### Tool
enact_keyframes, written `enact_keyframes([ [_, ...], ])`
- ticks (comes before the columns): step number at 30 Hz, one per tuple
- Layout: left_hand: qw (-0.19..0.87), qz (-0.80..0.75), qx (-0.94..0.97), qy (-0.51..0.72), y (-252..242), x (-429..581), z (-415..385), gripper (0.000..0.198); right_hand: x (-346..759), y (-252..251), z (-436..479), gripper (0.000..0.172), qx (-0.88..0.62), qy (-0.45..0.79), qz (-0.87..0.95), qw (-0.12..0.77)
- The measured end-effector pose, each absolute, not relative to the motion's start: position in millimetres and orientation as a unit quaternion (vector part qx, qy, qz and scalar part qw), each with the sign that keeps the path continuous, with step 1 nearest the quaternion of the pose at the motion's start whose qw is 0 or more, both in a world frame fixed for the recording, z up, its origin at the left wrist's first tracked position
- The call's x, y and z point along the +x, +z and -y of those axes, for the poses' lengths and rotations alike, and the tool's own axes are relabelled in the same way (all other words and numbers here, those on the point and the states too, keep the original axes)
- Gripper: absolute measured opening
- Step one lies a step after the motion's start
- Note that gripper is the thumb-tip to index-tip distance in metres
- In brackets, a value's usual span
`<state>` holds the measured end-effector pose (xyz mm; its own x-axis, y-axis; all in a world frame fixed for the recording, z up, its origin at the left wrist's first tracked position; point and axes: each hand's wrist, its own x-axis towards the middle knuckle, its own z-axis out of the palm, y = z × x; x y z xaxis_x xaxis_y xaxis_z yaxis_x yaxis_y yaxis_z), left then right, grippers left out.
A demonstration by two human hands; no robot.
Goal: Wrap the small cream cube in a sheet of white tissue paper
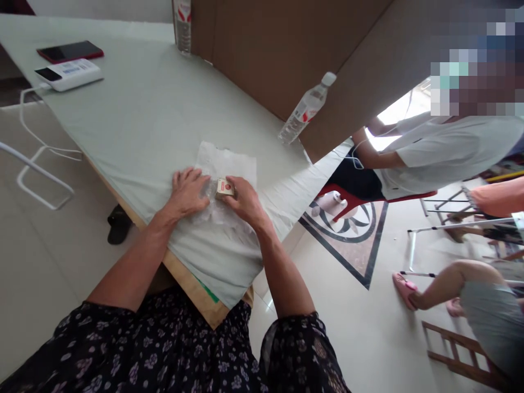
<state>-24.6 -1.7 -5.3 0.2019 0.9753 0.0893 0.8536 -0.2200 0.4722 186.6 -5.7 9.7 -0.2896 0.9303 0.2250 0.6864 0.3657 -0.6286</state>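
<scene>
A small cream box [224, 187] with red print on its top sits over a thin, crinkled white sheet [235, 162]. The thumb and fingers of my right hand [245, 203] are closed around the box's right side. My left hand [188, 191] lies flat with its fingers spread, pressing on the left edge of the sheet. Between my left thumb and the box, part of the sheet looks clear and crumpled. The box's underside is hidden.
A large brown cardboard panel [262, 49] stands across the table [135, 109]. Beside it are a tilted water bottle [305, 112] and an upright bottle [184, 27]. A white power bank [76, 73] and a phone [71, 51] lie far left. Another person [434, 153] sits at right.
</scene>
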Motion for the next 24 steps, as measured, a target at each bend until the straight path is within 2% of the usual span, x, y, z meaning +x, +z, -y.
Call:
enact_keyframes([
  [2,0.166,-0.592,0.771,0.165,-7.4,-27.2,0.6,0.069,199.5,6.7,3.8,0.047,-0.543,0.203,0.746,0.327],
  [5,0.167,-0.581,0.78,0.164,-10.1,-29.8,-0.5,0.07,236.5,6.0,1.2,0.049,-0.594,0.165,0.675,0.405],
  [7,0.163,-0.58,0.779,0.172,-11.2,-30.1,-0.4,0.071,263.9,4.0,-2.3,0.05,-0.632,0.14,0.643,0.41],
  [11,0.159,-0.582,0.779,0.168,-11.7,-29.1,1.4,0.071,293.0,-3.7,-1.7,0.052,-0.708,0.102,0.614,0.333],
  [15,0.158,-0.581,0.779,0.173,-12.4,-27.6,1.8,0.07,266.6,-1.7,19.1,0.055,-0.693,0.013,0.624,0.361],
  [18,0.156,-0.582,0.778,0.178,-11.8,-27.7,1.2,0.07,228.7,4.3,35.2,0.052,-0.594,0.064,0.738,0.314],
  [21,0.159,-0.584,0.78,0.158,-9.5,-34.6,1.1,0.072,206.0,2.9,42.5,0.066,-0.532,0.154,0.81,0.195],
  [24,0.167,-0.579,0.788,0.126,-7.2,-51.3,2.4,0.075,207.6,-5.5,45.1,0.077,-0.532,0.181,0.811,0.161],
])
